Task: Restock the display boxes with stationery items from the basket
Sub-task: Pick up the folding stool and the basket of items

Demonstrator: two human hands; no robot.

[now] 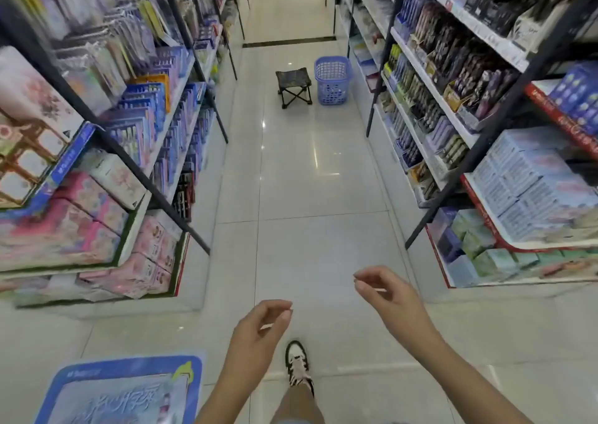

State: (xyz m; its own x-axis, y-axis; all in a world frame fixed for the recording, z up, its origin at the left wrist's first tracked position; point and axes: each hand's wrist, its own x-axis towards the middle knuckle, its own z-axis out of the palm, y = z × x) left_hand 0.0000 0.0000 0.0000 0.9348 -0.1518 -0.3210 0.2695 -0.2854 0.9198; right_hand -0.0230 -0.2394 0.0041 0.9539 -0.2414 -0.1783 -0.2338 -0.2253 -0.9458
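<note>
Head view: person is facing down a shop aisle, left hand point(262, 330) and right hand point(385, 294) both hanging loosely curled, holding nothing. Basket point(333, 80) is sitting on the floor far ahead, just beside a stool point(293, 88), close to the right shelves where display boxes point(453, 97) are lining the tiers. Likely step: getting to the basket. Best done by closing in first, using the stool, reaching in from above, and checking which box is running low before grabbing.
</note>
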